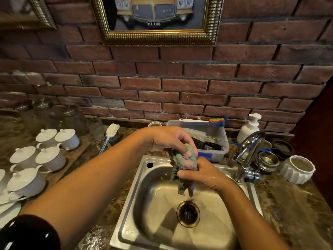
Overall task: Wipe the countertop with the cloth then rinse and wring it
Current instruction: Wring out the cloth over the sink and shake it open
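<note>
sink (137, 204): brushed steel, dull sheen | faucet (247, 156): glossy chrome | wall (180, 83): rough brick | cups (50, 157): glossy white ceramic

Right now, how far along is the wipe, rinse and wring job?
Wiping looks done: the cloth is off the countertop, bunched over the sink. In hand: left hand and right hand both grip it, wringing by the look. No stream shows from the faucet. Left: finishing the wring.

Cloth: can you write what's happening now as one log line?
phase: wringing, likely | cloth: bunched above sink | left hand: grips top | right hand: grips lower part | loose end: hangs over drain
</note>
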Available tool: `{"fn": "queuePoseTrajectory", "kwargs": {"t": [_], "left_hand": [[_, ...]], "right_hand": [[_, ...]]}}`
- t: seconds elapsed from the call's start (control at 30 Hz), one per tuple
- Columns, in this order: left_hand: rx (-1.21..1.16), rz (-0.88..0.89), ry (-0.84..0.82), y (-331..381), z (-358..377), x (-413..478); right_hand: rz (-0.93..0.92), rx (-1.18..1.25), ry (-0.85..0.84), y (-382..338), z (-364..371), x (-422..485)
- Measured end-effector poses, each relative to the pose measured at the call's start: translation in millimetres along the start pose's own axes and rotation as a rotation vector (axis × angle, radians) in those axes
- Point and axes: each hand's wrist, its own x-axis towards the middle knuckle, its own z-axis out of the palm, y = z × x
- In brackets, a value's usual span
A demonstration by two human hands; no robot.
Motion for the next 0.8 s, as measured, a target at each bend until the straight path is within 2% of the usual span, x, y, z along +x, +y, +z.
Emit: {"fn": "queuePoseTrajectory", "kwargs": {"t": [0.07,0.1,0.17,0.2,0.23,0.27,0.33,0.4,0.5,0.67,0.8], "left_hand": [[-0.112,0.016,0.116,-10,2,2],[-0.194,0.034,0.247,-16,4,5],[-0.453,0.082,0.575,-29,10,10],[-0.615,0.103,0.683,-37,14,11],[-0.755,0.104,0.720,-46,19,11],[-0.853,0.081,0.681,-56,27,11],[-0.958,0.027,0.464,-72,49,11],[-1.034,0.052,0.286,-81,68,15],[-1.109,0.145,0.285,-81,74,27],[-0.996,0.230,0.340,-68,70,36],[-0.944,0.398,0.249,-57,62,35]], "right_hand": [[-0.022,0.105,0.061,0,2,5],[-0.034,0.200,0.094,1,3,7],[-0.054,0.368,0.142,4,4,13],[-0.049,0.433,0.151,5,3,15],[-0.036,0.486,0.148,6,1,16],[-0.020,0.515,0.137,7,0,16],[0.018,0.501,0.106,10,-3,17],[0.076,0.474,0.057,12,1,18],[0.131,0.537,-0.004,14,15,20],[0.200,0.614,-0.005,15,16,13],[0.157,1.054,-0.308,26,-8,-8]]}}
